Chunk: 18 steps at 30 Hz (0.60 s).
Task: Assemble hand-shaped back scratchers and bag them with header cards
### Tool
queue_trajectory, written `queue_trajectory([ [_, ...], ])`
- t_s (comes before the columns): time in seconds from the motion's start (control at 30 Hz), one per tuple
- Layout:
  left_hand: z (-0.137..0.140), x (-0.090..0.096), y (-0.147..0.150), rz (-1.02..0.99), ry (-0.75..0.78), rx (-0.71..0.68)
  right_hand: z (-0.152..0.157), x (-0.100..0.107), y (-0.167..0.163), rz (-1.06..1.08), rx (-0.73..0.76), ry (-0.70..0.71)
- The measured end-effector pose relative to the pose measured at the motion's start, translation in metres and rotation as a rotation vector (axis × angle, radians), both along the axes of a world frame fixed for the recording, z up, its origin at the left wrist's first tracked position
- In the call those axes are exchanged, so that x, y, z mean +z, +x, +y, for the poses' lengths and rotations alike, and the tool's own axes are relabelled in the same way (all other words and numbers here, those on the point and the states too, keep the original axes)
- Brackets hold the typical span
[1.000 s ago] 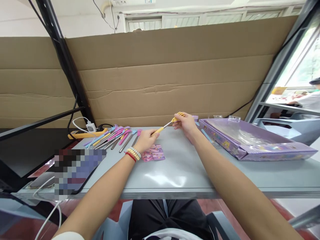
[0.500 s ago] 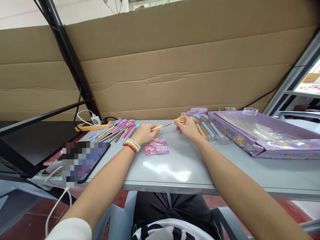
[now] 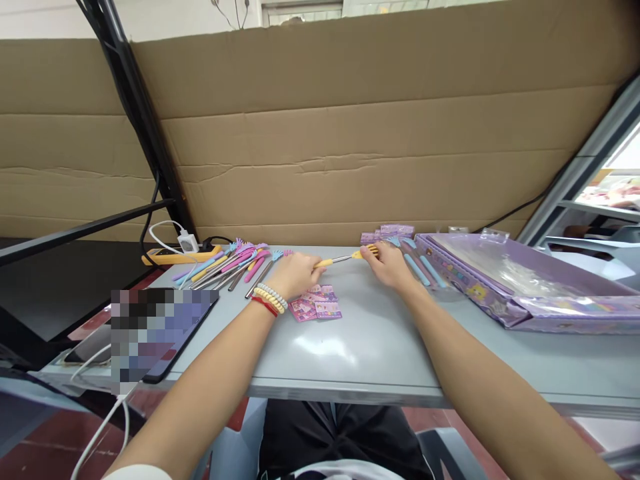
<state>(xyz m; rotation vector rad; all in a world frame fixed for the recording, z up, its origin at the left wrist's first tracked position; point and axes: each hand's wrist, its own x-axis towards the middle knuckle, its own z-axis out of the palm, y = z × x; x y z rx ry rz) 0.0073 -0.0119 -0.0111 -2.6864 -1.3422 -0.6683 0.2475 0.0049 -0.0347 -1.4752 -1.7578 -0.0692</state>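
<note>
A yellow back scratcher (image 3: 343,259) with a metal rod spans the gap between my hands, above the table. My left hand (image 3: 295,275) is closed round its yellow handle. The fingers of my right hand (image 3: 386,263) grip the yellow claw end and partly cover it. Small pink and purple printed cards (image 3: 327,310) lie in a loose pile just below my left hand. Left of that hand is a heap of back scratchers (image 3: 233,263) in pink, blue, yellow and purple. Blue and purple back scratchers (image 3: 420,263) lie beside my right hand.
An open purple printed box (image 3: 500,310) with clear plastic inside stands at the right. More purple cards (image 3: 387,232) lie at the back. A tablet (image 3: 170,333), partly blurred out, and a white charger (image 3: 188,241) with cables are at the left. Cardboard (image 3: 350,147) walls the table's back.
The view has shifted slightly. Both hands still hold the yellow back scratcher; my right hand now covers the yellow back scratcher that lay beside it.
</note>
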Motion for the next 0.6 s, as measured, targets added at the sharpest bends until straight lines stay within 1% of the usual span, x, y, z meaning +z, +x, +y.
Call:
queue_trajectory([
  [0.13, -0.006, 0.002, 0.01, 0.067, -0.014, 0.028, 0.001, 0.001, 0.009, -0.091, -0.021, -0.018],
  [0.33, -0.015, 0.003, 0.017, 0.107, 0.03, 0.032, -0.004, 0.008, 0.01, -0.036, -0.079, -0.01],
  [0.6, -0.021, 0.005, 0.01, 0.041, 0.015, 0.034, -0.015, 0.023, -0.006, 0.017, -0.143, 0.098],
])
